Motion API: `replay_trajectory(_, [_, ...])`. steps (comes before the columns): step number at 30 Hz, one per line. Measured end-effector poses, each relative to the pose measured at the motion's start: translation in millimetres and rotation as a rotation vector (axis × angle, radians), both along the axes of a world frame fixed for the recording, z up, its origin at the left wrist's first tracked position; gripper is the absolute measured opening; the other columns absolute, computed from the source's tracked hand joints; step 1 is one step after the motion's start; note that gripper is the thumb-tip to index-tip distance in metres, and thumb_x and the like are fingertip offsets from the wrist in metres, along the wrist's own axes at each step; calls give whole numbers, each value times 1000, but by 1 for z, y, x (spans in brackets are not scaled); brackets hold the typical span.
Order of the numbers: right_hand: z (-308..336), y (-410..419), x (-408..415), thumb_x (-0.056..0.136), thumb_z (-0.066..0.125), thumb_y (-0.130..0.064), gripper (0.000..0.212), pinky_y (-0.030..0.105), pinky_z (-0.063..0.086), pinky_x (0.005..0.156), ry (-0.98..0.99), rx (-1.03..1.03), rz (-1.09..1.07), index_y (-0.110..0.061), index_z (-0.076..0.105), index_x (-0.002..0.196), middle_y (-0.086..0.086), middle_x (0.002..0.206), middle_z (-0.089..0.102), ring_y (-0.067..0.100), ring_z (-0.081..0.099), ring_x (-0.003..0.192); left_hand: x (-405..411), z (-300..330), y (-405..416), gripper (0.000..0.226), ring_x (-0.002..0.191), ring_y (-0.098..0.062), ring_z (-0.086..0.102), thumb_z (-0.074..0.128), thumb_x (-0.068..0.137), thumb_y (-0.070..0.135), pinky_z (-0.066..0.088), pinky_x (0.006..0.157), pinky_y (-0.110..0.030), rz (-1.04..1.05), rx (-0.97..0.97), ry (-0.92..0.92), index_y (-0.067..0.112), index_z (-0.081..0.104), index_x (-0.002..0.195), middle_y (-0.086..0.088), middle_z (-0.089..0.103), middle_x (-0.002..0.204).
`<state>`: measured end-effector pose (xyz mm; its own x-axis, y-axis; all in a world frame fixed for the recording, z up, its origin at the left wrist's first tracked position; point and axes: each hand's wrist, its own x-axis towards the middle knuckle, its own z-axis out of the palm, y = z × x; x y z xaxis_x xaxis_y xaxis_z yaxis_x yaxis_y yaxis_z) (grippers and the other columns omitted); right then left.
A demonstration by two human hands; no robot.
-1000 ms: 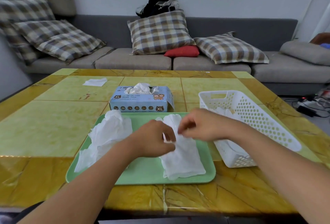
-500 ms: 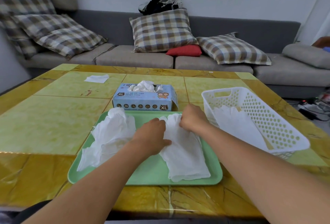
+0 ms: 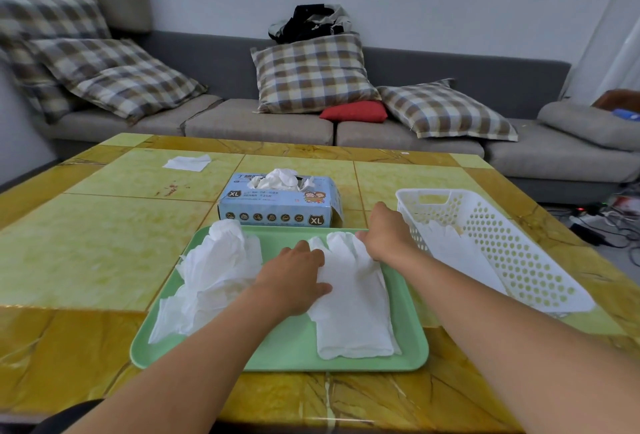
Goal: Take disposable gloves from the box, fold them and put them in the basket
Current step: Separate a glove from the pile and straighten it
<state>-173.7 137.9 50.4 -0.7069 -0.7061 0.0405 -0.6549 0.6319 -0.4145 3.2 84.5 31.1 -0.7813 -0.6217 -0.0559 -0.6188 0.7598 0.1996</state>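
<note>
A white disposable glove (image 3: 353, 298) lies flat on the right half of a green tray (image 3: 287, 354), fingers pointing away from me. My left hand (image 3: 294, 278) presses flat on the glove's left side. My right hand (image 3: 388, 233) rests on the glove's finger end by the tray's far right corner; how its fingers lie is hidden. A loose heap of white gloves (image 3: 211, 271) fills the tray's left half. Behind the tray stands the blue glove box (image 3: 280, 205) with gloves sticking out of its top. The white perforated basket (image 3: 519, 260) at right holds white gloves.
A white sheet (image 3: 187, 162) lies on the far left of the yellow-green tiled table (image 3: 86, 250). A grey sofa with checked cushions runs behind the table. Cables lie on the floor at the far right.
Both hands have lowered from pinching the glove above the tray to lying on it. The right hand has slid toward the glove's fingers, and the glove now lies spread flat.
</note>
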Motion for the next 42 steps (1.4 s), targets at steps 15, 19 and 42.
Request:
replay_trajectory(15, [-14, 19, 1, 87, 56, 8, 46, 37, 53, 95, -121, -95, 175, -15, 63, 127, 4, 122, 65, 25, 62, 113, -1, -4, -22, 22, 92, -18, 59, 71, 88, 21, 43, 78, -25, 468, 333, 433, 21, 65, 109, 1, 66, 98])
replay_trajectory(19, [8, 53, 19, 86, 71, -6, 38, 28, 51, 80, -50, -10, 345, -19, 65, 121, -1, 114, 66, 18, 63, 98, 1, -5, -20, 41, 105, -21, 61, 74, 86, 37, 44, 82, -29, 485, 279, 510, 19, 59, 120, -1, 69, 107])
replay_trajectory(42, [-5, 134, 43, 87, 70, -22, 7, 33, 55, 75, 32, 168, 703, -21, 72, 94, -7, 92, 64, 14, 62, 83, 17, 11, 42, 16, 74, -2, 64, 79, 81, 39, 56, 75, -33, -376, 174, 0, 25, 72, 82, 14, 68, 77])
